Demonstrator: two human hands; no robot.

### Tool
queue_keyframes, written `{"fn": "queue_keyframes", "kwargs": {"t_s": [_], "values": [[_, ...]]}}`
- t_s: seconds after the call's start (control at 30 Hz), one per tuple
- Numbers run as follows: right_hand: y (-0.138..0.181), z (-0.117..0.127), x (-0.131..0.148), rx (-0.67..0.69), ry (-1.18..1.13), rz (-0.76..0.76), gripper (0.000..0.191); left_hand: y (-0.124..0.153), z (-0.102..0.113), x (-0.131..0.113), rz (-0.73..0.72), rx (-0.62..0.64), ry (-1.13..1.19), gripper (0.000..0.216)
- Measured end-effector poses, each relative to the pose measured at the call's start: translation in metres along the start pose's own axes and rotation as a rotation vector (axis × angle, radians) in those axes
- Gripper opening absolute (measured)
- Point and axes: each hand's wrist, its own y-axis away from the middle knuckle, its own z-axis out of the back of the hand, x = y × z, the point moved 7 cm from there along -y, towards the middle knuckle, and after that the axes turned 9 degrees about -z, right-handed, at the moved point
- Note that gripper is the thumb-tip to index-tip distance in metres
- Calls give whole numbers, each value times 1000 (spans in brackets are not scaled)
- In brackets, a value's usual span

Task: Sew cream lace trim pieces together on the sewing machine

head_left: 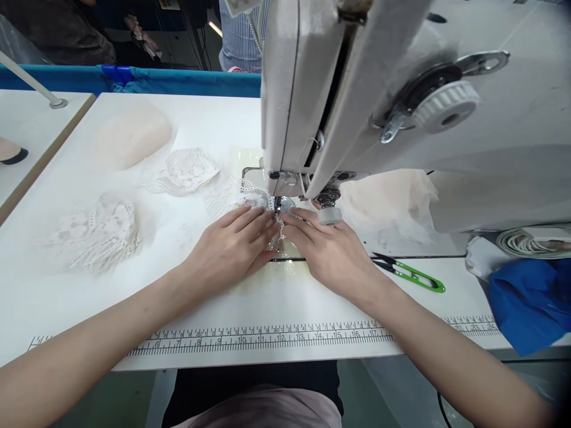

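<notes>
Sewing machine head (401, 113) looms nearest, above the right hand (328, 252). It and the left hand (232, 246) lie flat, fingers extended, resting on white lace trim (252, 189) at the presser foot (277, 205) just beyond their fingertips; whether any is pinched, I cannot tell. Green-handled thread snips (407, 268) lie beside the right wrist.

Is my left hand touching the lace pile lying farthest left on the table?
Apart. The head view shows white tabletop between your left hand and that lace pile; the hand lies under the sewing machine's head.
</notes>
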Motion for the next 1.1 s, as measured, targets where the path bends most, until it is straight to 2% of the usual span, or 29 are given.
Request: {"fn": "queue_keyframes", "kwargs": {"t_s": [0.3,0.87,0.97,1.1], "values": [[0,-2,-2,-8,14,2,38,1,-4,-1,9,45,-26,37],[-2,-1,-2,-36,12,-23,38,1,-1,0,9,23,-42,39],[-2,0,-3,-52,5,-33,34,3,4,3,-8,-8,-17,32],[-4,5,-4,-122,-19,-50,30,6,11,1,-105,-81,-40,16]]}}
